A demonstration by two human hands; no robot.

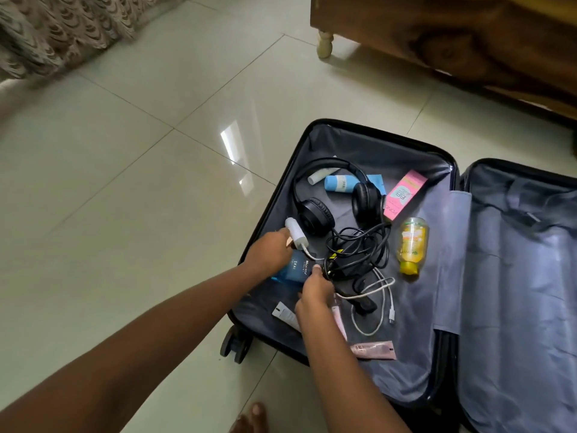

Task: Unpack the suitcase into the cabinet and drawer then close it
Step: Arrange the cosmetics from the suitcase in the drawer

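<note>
Suitcase (pixel 374 142) lies open; left hand (pixel 270 253) grasps white charger (pixel 296 234), right hand (pixel 313 293) pinches black cable (pixel 359 245).

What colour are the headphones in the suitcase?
The headphones are black; the head view shows them.

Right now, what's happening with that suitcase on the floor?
A person is unpacking an open suitcase lying on the tiled floor. Their left hand grips a white charger, and their right hand pinches a tangle of black cables beside it. The headphones, a yellow bottle and a pink box lie inside, not yet unpacked.
</note>
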